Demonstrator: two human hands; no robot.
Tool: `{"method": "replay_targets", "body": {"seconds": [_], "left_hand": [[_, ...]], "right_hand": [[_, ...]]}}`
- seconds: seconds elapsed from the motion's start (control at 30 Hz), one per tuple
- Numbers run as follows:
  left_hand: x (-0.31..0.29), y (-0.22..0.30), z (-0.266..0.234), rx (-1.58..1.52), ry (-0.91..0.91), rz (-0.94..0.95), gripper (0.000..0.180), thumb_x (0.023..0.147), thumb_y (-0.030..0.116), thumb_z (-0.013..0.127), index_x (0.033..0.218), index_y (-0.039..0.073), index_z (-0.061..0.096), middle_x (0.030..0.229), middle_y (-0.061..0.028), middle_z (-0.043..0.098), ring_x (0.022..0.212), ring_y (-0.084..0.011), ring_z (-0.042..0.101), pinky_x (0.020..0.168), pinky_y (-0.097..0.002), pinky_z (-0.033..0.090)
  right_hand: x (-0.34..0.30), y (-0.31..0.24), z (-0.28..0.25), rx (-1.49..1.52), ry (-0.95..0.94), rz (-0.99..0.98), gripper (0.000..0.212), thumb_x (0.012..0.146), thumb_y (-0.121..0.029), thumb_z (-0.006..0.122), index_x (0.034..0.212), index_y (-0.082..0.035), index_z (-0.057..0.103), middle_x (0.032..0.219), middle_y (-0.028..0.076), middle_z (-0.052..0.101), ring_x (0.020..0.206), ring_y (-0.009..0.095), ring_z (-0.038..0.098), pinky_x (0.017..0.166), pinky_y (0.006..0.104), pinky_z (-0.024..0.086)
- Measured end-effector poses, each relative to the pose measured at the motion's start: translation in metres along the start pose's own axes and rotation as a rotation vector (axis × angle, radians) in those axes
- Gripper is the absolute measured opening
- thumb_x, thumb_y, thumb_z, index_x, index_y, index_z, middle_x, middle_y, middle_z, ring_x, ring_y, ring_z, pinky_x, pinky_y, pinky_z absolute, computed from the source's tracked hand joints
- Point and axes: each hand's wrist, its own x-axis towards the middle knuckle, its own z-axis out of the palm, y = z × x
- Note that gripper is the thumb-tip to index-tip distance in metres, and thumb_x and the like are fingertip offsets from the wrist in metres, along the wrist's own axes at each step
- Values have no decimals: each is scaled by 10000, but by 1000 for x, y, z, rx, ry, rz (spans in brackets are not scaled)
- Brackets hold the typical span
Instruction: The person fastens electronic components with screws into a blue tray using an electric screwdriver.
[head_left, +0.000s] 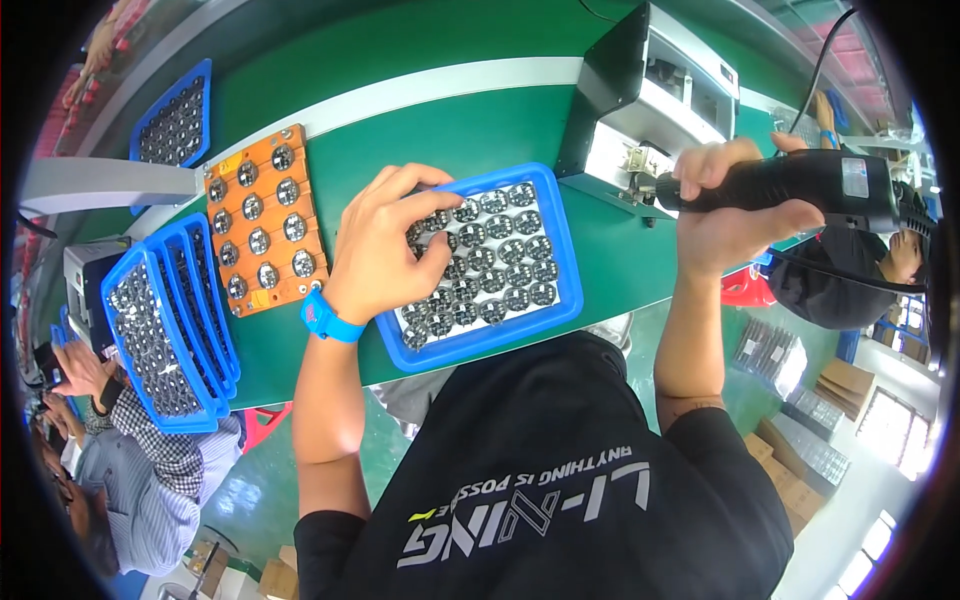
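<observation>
My left hand reaches over a blue tray of round black circuit boards set in rows. Its thumb and index finger close around one round circuit board at the tray's far left, which still sits in its row. The hand partly hides the boards under it. A blue band circles that wrist. My right hand grips a black corded electric screwdriver, held sideways with its tip pointing left. The tip is at the front of a box-shaped metal machine, probably a screw feeder; whether they touch I cannot tell.
Left of my hand, an orange fixture plate carries several round boards. Stacked blue trays of boards stand at the table's left, another blue tray behind. A grey post juts in there. Other people work on both sides.
</observation>
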Motion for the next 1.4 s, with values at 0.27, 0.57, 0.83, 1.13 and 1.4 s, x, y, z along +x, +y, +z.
{"method": "replay_targets", "body": {"seconds": [0.27, 0.57, 0.83, 1.13, 1.4], "left_hand": [[0, -1, 8, 82, 62, 5, 235, 662, 61, 766, 887, 50, 700, 984, -58, 660, 892, -276, 613, 750, -369, 504], [-4, 0, 16, 100, 148, -55, 240, 618, 53, 785, 827, 78, 670, 919, -31, 645, 862, -269, 603, 732, -384, 501], [-6, -4, 18, 83, 178, -49, 237, 604, 51, 775, 812, 83, 667, 898, -32, 641, 856, -266, 600, 731, -383, 489], [-5, 1, 20, 86, 186, -111, 206, 606, 27, 743, 785, 80, 656, 862, -28, 630, 861, -273, 586, 755, -389, 455], [-3, 4, 21, 108, 142, -155, 205, 617, 63, 743, 806, 77, 664, 863, -44, 619, 907, -276, 582, 788, -399, 460]], "right_hand": [[-45, 15, 43, 366, -172, 67, 890, 793, -884, 312, 1280, -139, 336, 617, 93, 501, 469, 210, 482, 506, 365, 449], [-79, 47, 86, 300, -309, 9, 930, 756, -901, 290, 1271, -127, 274, 660, 108, 542, 489, 211, 519, 523, 358, 491], [-85, 53, 92, 220, -302, 52, 889, 772, -882, 325, 1246, -131, 278, 655, 98, 534, 491, 204, 515, 503, 337, 473], [-73, 52, 100, 152, -340, 248, 834, 773, -835, 484, 1182, -128, 310, 604, 67, 492, 457, 176, 470, 465, 313, 433], [-69, 40, 102, 127, -319, 109, 946, 836, -766, 499, 1374, -25, 264, 616, 104, 549, 452, 169, 508, 471, 288, 457]]}}
